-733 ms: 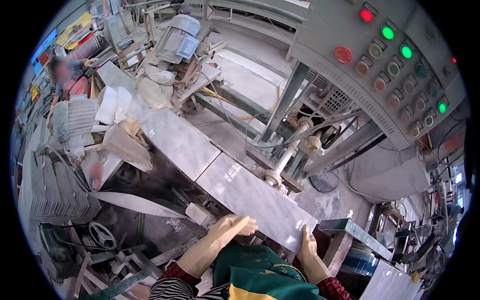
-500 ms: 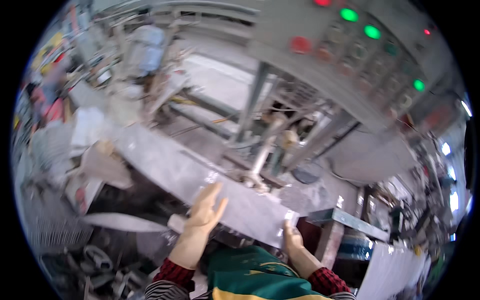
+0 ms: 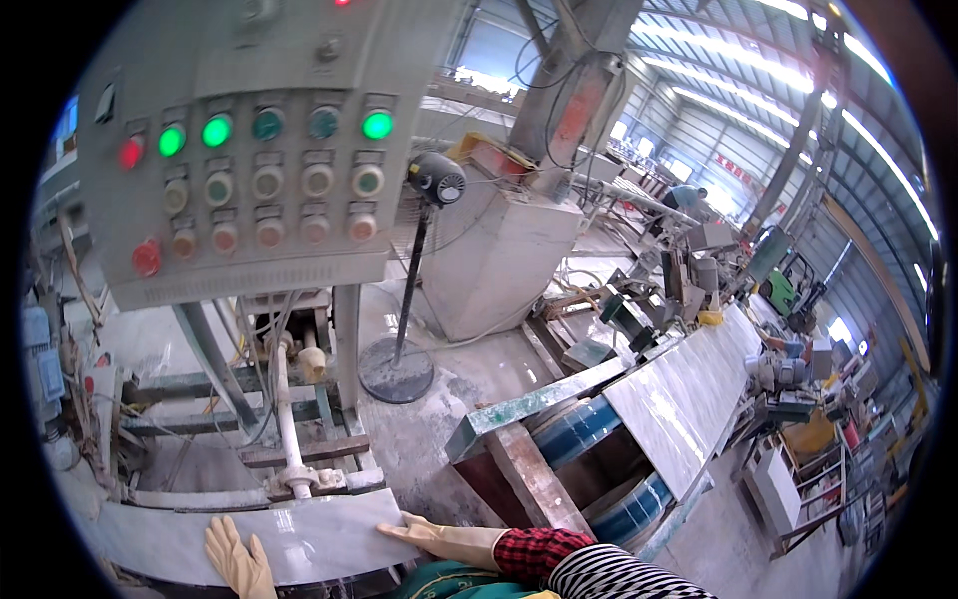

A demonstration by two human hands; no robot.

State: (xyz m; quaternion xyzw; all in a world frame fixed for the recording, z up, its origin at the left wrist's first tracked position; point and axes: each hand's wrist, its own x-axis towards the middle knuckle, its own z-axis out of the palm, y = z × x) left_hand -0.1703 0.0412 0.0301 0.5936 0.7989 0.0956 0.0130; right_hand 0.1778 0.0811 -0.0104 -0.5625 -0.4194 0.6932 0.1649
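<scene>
A long grey-white polished stone slab (image 3: 309, 534) lies crosswise in front of me at the lower left. My left hand (image 3: 239, 559), in a cream rubber glove, rests on its near part with the fingers spread. At the slab's right end is my right hand (image 3: 431, 533), in a matching glove, closed on the end edge. One digit lies over the top face, and its other fingers are partly hidden. Behind the slab runs a metal frame with a whitish pipe (image 3: 284, 419).
A grey control panel (image 3: 249, 180) with lit buttons overhangs the frame. Beside it stands a motor on a black pole (image 3: 407, 290) with a round base. To the right, blue rollers (image 3: 579, 431) carry another pale slab (image 3: 684, 394). A person (image 3: 684, 198) is far back.
My view has swung to the right, bringing the panel to the left and the roller line into full sight. Both hands stay at the slab; my left hand's fingers have spread.
</scene>
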